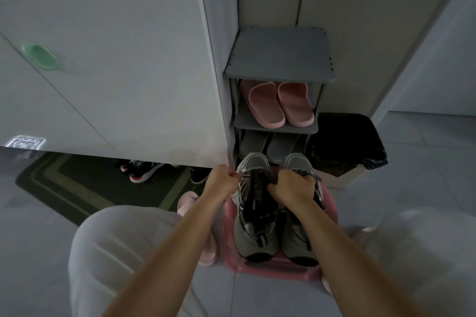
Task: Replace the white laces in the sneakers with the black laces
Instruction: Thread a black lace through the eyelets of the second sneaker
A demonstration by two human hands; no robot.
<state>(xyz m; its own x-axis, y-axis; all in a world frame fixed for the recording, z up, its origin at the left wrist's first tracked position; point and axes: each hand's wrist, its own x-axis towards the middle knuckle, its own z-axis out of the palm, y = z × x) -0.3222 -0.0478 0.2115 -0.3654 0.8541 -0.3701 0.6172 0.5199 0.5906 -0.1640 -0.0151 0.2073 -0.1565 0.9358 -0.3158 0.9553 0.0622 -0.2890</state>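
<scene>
I look down on a pair of grey sneakers (258, 235) standing side by side on a pink plastic stool (270, 269) on the floor. My right hand (292, 185) grips the dark laced top of the pair, fingers curled round it. My left hand (222, 179) is a tight fist against the left shoe's edge; I cannot tell whether it pinches a lace. Just behind stands a grey shoe rack (280, 59) with pink slippers (280, 105) on its middle shelf, and a black-lined bin (346, 141) to its right
</scene>
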